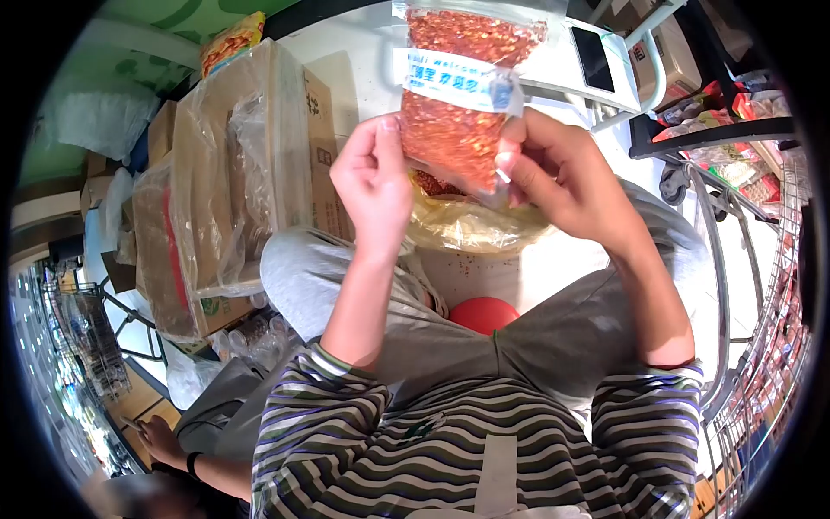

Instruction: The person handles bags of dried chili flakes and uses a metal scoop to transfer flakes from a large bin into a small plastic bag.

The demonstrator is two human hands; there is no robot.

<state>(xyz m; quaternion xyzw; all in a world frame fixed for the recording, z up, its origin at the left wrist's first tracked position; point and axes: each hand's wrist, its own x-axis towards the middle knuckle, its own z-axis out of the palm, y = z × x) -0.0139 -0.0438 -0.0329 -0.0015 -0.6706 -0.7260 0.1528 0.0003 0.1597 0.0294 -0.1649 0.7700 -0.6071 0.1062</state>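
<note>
Both of my hands hold up a clear plastic bag of red chili flakes (pixel 450 134), with a white and blue printed label across its middle. My left hand (pixel 376 177) pinches the bag's lower left edge between thumb and fingers. On the lower right edge, my right hand (pixel 558 173) has its thumb in front and its fingers curled behind. Below the bag lies an open yellowish plastic bag (pixel 475 227), with dark red flakes partly visible inside it.
Cardboard boxes (pixel 294 164) wrapped in plastic stand at the left. A phone (pixel 592 59) lies on a white surface at the upper right. Wire racks (pixel 752 346) with packets are at the right. Another person's hand (pixel 160 439) shows at the lower left.
</note>
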